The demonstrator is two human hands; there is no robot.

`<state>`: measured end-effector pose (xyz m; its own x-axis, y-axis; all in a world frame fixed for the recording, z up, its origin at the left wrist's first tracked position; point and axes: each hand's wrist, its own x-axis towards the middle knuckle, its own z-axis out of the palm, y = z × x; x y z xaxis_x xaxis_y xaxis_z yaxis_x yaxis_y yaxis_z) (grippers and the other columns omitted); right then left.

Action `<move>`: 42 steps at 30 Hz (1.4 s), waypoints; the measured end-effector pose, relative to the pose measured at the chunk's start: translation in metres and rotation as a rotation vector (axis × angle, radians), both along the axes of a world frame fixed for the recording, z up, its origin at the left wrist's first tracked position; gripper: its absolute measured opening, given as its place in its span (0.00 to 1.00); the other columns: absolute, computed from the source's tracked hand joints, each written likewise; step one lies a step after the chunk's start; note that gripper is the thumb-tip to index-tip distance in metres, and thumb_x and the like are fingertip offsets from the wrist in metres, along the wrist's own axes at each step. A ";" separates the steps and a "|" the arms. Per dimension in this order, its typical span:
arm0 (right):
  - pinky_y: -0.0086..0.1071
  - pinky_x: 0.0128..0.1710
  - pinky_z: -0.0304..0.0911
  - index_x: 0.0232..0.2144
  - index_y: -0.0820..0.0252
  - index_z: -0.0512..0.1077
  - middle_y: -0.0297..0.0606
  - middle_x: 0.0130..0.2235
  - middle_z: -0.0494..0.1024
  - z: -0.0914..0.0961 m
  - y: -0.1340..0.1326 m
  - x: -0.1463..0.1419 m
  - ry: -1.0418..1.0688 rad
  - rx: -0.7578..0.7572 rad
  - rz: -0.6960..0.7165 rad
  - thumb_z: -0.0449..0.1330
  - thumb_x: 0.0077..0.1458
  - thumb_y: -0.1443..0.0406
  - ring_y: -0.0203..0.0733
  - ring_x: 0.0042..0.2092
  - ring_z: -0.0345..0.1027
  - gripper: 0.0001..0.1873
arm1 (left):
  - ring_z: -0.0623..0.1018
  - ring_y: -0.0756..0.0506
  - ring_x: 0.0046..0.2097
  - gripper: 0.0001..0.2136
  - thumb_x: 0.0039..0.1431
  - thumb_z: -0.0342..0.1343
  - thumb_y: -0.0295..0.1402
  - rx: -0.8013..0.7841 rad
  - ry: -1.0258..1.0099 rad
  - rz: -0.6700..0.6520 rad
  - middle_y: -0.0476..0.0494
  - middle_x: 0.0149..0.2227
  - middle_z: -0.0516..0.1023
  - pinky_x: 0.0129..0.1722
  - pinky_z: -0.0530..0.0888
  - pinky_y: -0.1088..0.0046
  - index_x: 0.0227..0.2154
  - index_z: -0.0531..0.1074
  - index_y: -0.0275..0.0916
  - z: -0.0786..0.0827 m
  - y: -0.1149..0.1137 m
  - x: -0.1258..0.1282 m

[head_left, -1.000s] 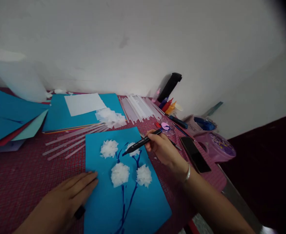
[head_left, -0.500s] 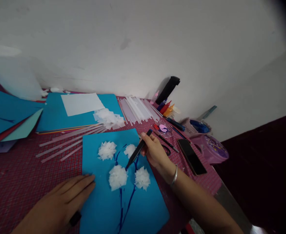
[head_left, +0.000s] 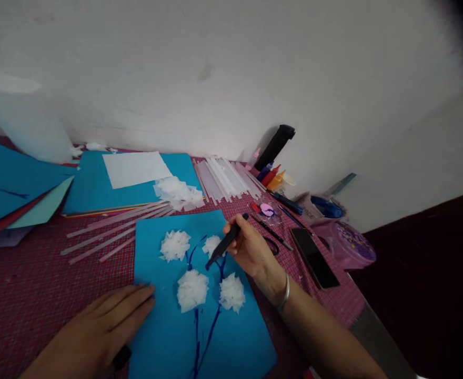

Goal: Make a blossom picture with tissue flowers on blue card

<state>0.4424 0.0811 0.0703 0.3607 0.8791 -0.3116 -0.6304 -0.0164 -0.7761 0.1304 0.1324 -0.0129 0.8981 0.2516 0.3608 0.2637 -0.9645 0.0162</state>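
My right hand (head_left: 247, 245) is closed round a black marker (head_left: 227, 242), slanted so its tip is at the blue sheet (head_left: 164, 337) between the white paper flowers. Several ruffled white flowers sit on the sheet, among them an upper-left one (head_left: 175, 245), a lower-left one (head_left: 192, 290) and a lower-right one (head_left: 232, 292). Dark blue stem lines (head_left: 211, 331) run down from them. My left hand (head_left: 105, 326) lies flat with fingers stretched over the sheet's left edge. A small black piece (head_left: 121, 358) shows beside its thumb side; I cannot tell whether it is held.
Paper strips (head_left: 109, 231) and a crumpled white paper pile (head_left: 178, 192) lie behind the sheet. To the right are a phone (head_left: 314, 258), a brush (head_left: 273, 231), paint bottles (head_left: 273, 176) and a pink tub (head_left: 345, 245). Coloured sheets (head_left: 14, 184) stand at left, before a wall.
The marker's tip has shifted slightly, and a short blue mark shows near it above the lower-left flower. My left hand stays in place on the sheet.
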 end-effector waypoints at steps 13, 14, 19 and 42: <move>0.25 0.23 0.72 0.31 0.61 0.73 0.32 0.25 0.78 -0.006 -0.004 -0.003 -0.144 0.084 0.008 0.73 0.41 0.55 0.33 0.23 0.72 0.20 | 0.75 0.45 0.52 0.25 0.55 0.44 0.24 0.003 -0.028 0.043 0.51 0.53 0.76 0.51 0.74 0.69 0.53 0.72 0.50 0.011 -0.006 0.006; 0.25 0.22 0.71 0.30 0.61 0.72 0.32 0.24 0.77 -0.007 -0.005 -0.004 -0.180 0.085 -0.002 0.72 0.41 0.53 0.33 0.21 0.71 0.21 | 0.75 0.45 0.52 0.26 0.54 0.44 0.24 0.006 -0.026 0.040 0.51 0.53 0.76 0.51 0.74 0.69 0.53 0.71 0.50 0.011 -0.006 0.006; 0.24 0.18 0.66 0.25 0.60 0.69 0.29 0.17 0.72 -0.009 -0.005 -0.003 -0.283 0.059 -0.017 0.67 0.46 0.50 0.32 0.17 0.66 0.20 | 0.75 0.44 0.53 0.28 0.53 0.43 0.21 -0.068 0.002 0.039 0.50 0.54 0.75 0.53 0.73 0.67 0.54 0.70 0.51 0.006 -0.002 0.001; 0.27 0.24 0.71 0.32 0.59 0.72 0.31 0.21 0.76 -0.011 -0.009 -0.017 -0.346 0.069 0.108 0.68 0.47 0.52 0.35 0.22 0.72 0.19 | 0.75 0.44 0.53 0.28 0.54 0.44 0.22 -0.024 0.038 -0.018 0.50 0.56 0.73 0.49 0.75 0.66 0.58 0.66 0.50 0.008 0.000 0.001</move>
<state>0.4253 0.0724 0.0593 0.3386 0.9324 -0.1262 -0.3278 -0.0089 -0.9447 0.1316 0.1321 -0.0045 0.9153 0.2438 0.3205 0.2474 -0.9685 0.0300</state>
